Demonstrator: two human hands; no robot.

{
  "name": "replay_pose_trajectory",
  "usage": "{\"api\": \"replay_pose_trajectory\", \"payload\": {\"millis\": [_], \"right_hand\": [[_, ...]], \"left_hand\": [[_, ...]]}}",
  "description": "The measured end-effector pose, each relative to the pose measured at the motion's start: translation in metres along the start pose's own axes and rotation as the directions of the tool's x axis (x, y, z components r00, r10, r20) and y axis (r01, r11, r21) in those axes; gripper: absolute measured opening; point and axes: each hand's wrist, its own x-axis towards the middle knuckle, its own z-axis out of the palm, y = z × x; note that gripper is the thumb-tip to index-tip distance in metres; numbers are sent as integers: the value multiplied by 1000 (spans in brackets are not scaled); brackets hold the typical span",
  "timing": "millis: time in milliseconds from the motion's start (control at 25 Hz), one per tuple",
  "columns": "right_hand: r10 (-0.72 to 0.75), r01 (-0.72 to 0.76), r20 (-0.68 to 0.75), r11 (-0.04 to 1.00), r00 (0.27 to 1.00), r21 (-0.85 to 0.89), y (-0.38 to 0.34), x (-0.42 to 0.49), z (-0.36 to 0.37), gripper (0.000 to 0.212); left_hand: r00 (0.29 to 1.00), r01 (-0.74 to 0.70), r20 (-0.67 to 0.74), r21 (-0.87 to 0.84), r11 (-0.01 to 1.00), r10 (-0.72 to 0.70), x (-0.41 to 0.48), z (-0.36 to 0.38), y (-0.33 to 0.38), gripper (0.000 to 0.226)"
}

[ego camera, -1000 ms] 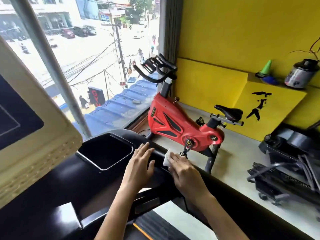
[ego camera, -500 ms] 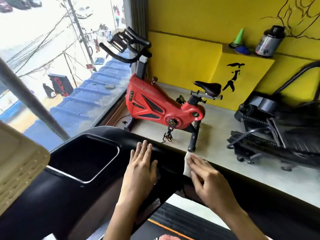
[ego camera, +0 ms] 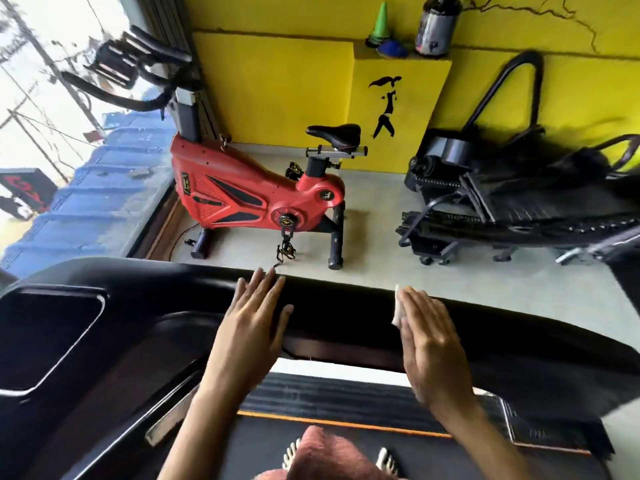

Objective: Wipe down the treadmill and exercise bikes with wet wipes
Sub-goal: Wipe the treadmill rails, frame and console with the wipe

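I stand on a black treadmill, its front console bar (ego camera: 339, 299) running across the view. My left hand (ego camera: 254, 320) lies flat on the bar with straight fingers. To its right, my right hand (ego camera: 427, 336) presses a white wet wipe (ego camera: 398, 308) flat against the bar; only the wipe's left edge shows past my fingers. A red exercise bike (ego camera: 242, 195) with a black saddle stands on the floor beyond the bar.
A recessed tray (ego camera: 48, 334) sits in the console at left. A second black machine (ego camera: 512, 202) stands at right against the yellow wall. A ledge holds a green cone (ego camera: 381, 20) and a jar (ego camera: 437, 27). A window (ego camera: 52, 133) fills the left side.
My right hand has slid the wipe to the right along the bar, away from my left hand. The view has tilted down and turned right; the treadmill belt and my feet now show.
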Motion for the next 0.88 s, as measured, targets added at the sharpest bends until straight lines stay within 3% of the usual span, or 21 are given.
{"api": "replay_pose_trajectory", "payload": {"millis": [120, 280, 320, 400, 480, 520, 560, 680, 720, 800, 880], "right_hand": [[17, -17, -5, 1000, 1000, -1, -17, 11, 15, 44], [-177, 175, 26, 982, 984, 70, 5, 0, 5, 45], [-133, 134, -8, 989, 991, 62, 34, -13, -3, 44], [87, -78, -137, 995, 987, 67, 90, -41, -16, 43], [269, -257, -221, 963, 937, 86, 111, -47, -16, 43], [289, -278, -231, 957, 929, 78, 105, -39, -11, 43], [243, -232, -199, 970, 950, 77, 88, -28, -7, 43], [-90, 94, -43, 992, 995, 79, 78, -19, -9, 45], [-101, 104, -37, 992, 994, 78, 96, -22, -15, 45], [79, -70, -106, 994, 991, 86, 143, -36, -24, 45], [275, -260, -197, 960, 941, 100, 173, -48, -28, 49]], "left_hand": [[994, -106, 43, 47, 993, 104, 5, 24, 36, 52], [985, -173, 49, 108, 979, 168, 7, 46, 61, 48], [981, -193, 44, 109, 975, 189, 8, 51, 67, 47], [974, -225, 49, 113, 968, 221, 10, 61, 83, 47], [967, -250, 71, 108, 962, 243, 12, 73, 103, 46], [963, -263, 83, 98, 960, 256, 14, 79, 113, 47], [960, -272, 94, 90, 958, 264, 15, 83, 121, 47], [950, -303, 101, 83, 949, 294, 16, 96, 142, 47], [948, -310, 98, 83, 947, 301, 15, 100, 148, 47], [951, -306, 81, 95, 947, 299, 15, 104, 158, 47], [955, -296, 69, 107, 949, 290, 15, 109, 165, 47]]}}
